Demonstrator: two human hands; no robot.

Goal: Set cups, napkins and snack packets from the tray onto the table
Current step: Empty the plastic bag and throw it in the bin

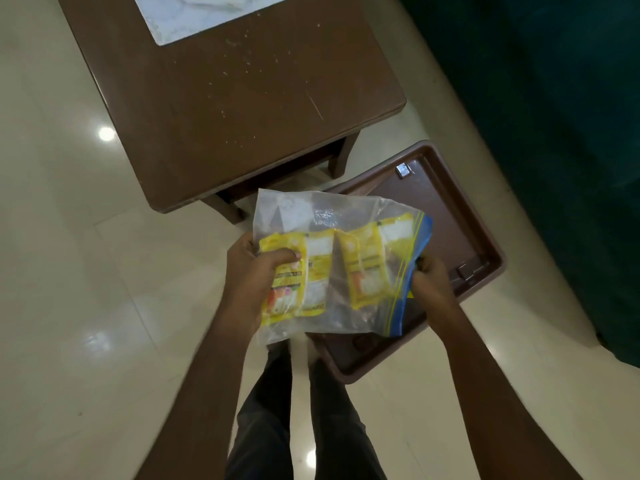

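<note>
At 6 o'clock from the table, bag [294,209]: clear, blue zip edge, hanging over the tray [443,202].
Packets [367,265]: yellow, lying inside the bag; print too blurred for reading.
Left hand [249,271]: gripping the bag's 9 o'clock side, thumb pressing a packet.
Right hand [433,282]: pinching the zip edge at 3 o'clock.
Table [242,116]: standing at 12 o'clock, carrying a white mat [194,15].

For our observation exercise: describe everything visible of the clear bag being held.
The clear bag is thin, crinkled plastic with a blue zip strip at its right end. Yellow snack packets lie side by side inside. It is held over the brown tray: the left hand grips its left end, the right hand its zip end.
</note>
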